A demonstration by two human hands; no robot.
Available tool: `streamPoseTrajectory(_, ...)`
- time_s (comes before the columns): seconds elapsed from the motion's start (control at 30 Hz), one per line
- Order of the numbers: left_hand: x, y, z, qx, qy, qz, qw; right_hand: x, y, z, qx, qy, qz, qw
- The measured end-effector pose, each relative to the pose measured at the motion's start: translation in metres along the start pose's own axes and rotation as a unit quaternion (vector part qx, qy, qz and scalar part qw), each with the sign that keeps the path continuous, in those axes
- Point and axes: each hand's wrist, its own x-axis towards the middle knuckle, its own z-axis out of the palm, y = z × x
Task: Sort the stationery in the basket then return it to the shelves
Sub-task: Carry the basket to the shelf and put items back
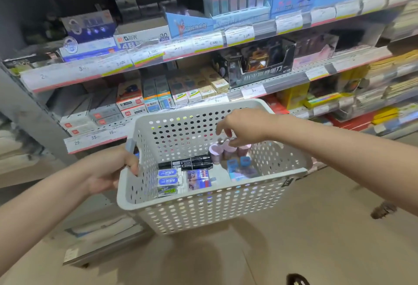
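My left hand (108, 171) is closest to me, fingers curled round the left rim of the white perforated basket (203, 196), carrying it w/ the handle slot under my knuckles. Everything else I place relative to that basket.

Inside it, on the floor near the front-left corner: a stack of small blue-labelled erasers (168, 179). Just right of them a flat pack w/ a printed picture (199, 179). Behind both, two black markers (185, 163) lying crosswise. Toward the back-right: a cluster of pale pink/purple cups (226, 150), and in front of those a couple of blue sharpener-type bits (238, 163) – too blurred to be sure.

My right hand (239, 129) hangs over the basket's back-right part, right above the pink cups. Fingers bent downward, thumb & forefinger apart, tips at or touching the cup tops; can't tell if contact is made. It doesn't look to be gripping anything yet.

Behind the basket, the shelves (158, 58) w/ price strips, boxed erasers & pencil cartons.

Step in hand, as I judge it: picking out the pink cups as one sorted group. Next move needs my fingers closing round one cup w/o knocking its neighbours, lifting straight up, then finding its matching slot on the shelves – which I can't make out from here.
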Motion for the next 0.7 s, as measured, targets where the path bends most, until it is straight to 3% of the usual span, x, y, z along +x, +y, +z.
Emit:
streamPoseTrajectory(0.27, 0.024, 0.033, 0.070, -0.002, -0.040, 0.008, 0.999, 0.003, 0.064, 0.019, -0.104, -0.073, -0.073, 0.989)
streamPoseTrajectory(0.7, 0.062, 0.084, 0.188, -0.001, 0.001, -0.001, 1.000, -0.021, 0.192, 0.031, -0.183, -0.076, -0.113, 0.974)
